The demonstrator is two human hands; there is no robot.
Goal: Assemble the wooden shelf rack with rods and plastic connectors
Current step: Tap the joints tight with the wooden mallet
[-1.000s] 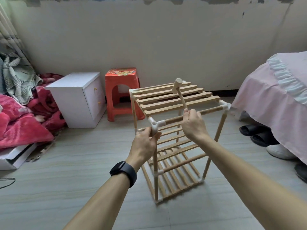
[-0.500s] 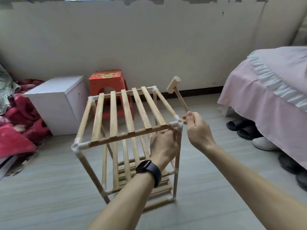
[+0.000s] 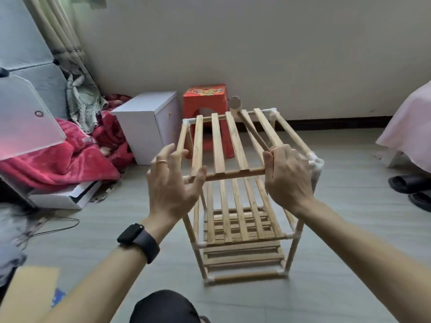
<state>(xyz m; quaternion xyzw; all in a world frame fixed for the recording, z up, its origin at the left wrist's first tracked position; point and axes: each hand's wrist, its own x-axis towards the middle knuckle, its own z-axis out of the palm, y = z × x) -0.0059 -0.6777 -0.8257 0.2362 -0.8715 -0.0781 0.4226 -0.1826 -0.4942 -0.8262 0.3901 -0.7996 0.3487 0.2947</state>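
We find the wooden shelf rack (image 3: 235, 159) standing upright on the floor (image 3: 349, 252), three slatted tiers joined by rods and white plastic connectors (image 3: 314, 159) at the corners. The left hand (image 3: 173, 183) is at the near left corner of the top tier, fingers spread, thumb against the front rod (image 3: 229, 174); whether the fingers grip the side rod we cannot tell, as the hand covers that corner. The right hand (image 3: 288, 174) is closed at the near right corner around the handle of a small wooden mallet (image 3: 247, 124), which lies slanted across the top slats, head toward the far edge. A white cabinet (image 3: 144, 127) and a red stool (image 3: 205, 99) stand beyond the rack by the wall.
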